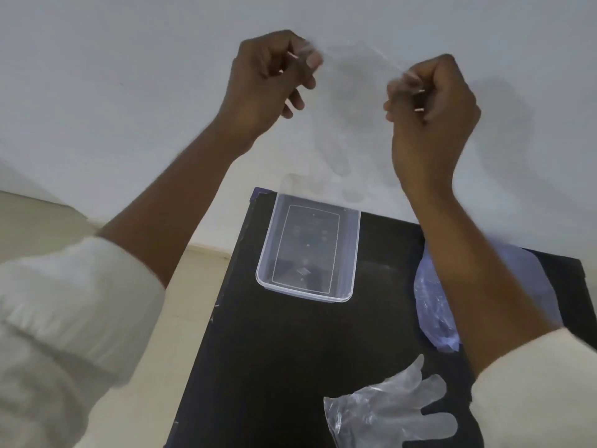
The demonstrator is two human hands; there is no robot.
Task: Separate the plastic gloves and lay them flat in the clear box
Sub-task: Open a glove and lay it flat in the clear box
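Observation:
Both my hands are raised in front of the wall, pinching the cuff of one clear plastic glove (350,124) that hangs down between them, fingers pointing toward the box. My left hand (268,82) grips its left corner, my right hand (429,105) its right corner. The glove is almost see-through and faint. Below it stands the clear box (353,253) on the black table, with nothing visible inside. A second clear glove (387,412) lies flat at the table's near edge. A crumpled pile of plastic gloves (433,305) rests at the right, partly behind my right forearm.
The black table (290,350) has its left edge running diagonally beside a beige floor (187,302). A pale wall (129,92) fills the background. My white sleeves cover both lower corners of the view.

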